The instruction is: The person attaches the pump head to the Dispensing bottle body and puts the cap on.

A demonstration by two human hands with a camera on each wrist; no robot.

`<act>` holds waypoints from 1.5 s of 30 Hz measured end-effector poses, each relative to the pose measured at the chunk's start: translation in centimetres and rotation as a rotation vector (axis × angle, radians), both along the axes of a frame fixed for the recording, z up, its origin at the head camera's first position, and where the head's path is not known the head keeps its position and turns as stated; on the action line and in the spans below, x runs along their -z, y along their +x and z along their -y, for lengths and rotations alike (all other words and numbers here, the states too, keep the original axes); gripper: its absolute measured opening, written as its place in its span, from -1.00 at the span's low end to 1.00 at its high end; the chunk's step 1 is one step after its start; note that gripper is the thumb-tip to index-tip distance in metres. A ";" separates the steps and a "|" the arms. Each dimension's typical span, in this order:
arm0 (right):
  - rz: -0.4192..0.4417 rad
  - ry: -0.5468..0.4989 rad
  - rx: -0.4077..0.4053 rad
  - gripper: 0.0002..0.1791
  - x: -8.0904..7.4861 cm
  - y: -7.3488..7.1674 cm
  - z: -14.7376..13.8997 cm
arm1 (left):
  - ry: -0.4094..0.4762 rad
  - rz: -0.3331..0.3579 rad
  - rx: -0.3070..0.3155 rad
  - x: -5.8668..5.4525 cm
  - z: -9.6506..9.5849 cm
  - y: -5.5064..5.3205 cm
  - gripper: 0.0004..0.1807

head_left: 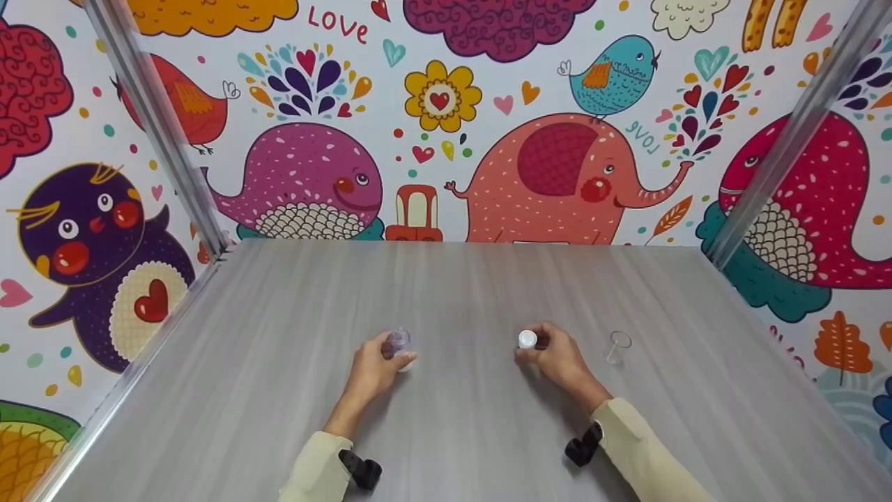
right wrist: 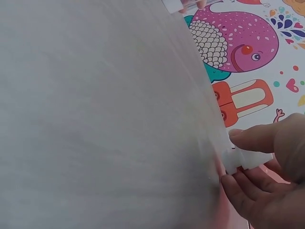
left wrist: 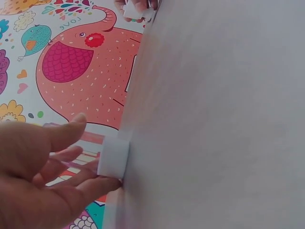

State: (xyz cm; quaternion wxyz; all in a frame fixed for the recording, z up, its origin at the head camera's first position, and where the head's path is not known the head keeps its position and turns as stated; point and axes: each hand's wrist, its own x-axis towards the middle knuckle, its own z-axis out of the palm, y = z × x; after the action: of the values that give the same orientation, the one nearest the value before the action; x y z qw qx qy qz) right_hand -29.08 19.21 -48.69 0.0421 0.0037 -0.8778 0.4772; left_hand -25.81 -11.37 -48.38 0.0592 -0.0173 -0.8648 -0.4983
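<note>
My left hand (head_left: 376,362) is round a small clear bottle (head_left: 400,339), its thumb on the near side. The bottle stands upright close to the tabletop. A white band (left wrist: 114,157) forms its lower end, and its see-through body shows between the fingers in the left wrist view. Over to the right, my right hand (head_left: 557,352) holds a small white bottle-like piece (head_left: 527,339) between thumb and fingers, its round white top facing up. The right wrist view shows this white piece (right wrist: 245,158) with a narrower end toward the table; fingers hide part of it.
To the right of the right hand stands a small clear piece (head_left: 616,348) with a thin round rim and narrow lower part. The grey wood-grain table (head_left: 460,418) meets a patterned wall at its back edge. Metal posts (head_left: 164,132) rise at both back corners.
</note>
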 end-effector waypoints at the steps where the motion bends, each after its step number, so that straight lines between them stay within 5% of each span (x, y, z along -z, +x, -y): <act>1: -0.002 -0.007 0.000 -0.65 0.0 0.0 0.0 | 0.002 0.003 -0.001 0.0 0.0 0.0 -0.53; 45: -0.148 0.014 -0.055 -0.63 -2.0 -0.6 1.7 | 0.023 0.027 -0.011 0.3 -0.1 0.2 -0.60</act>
State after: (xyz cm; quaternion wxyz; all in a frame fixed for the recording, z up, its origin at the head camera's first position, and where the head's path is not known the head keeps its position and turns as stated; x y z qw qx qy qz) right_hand -29.64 17.51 -46.66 0.0936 0.0635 -0.8750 0.4707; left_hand -25.64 -11.23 -48.68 0.0505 -0.0049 -0.8597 -0.5083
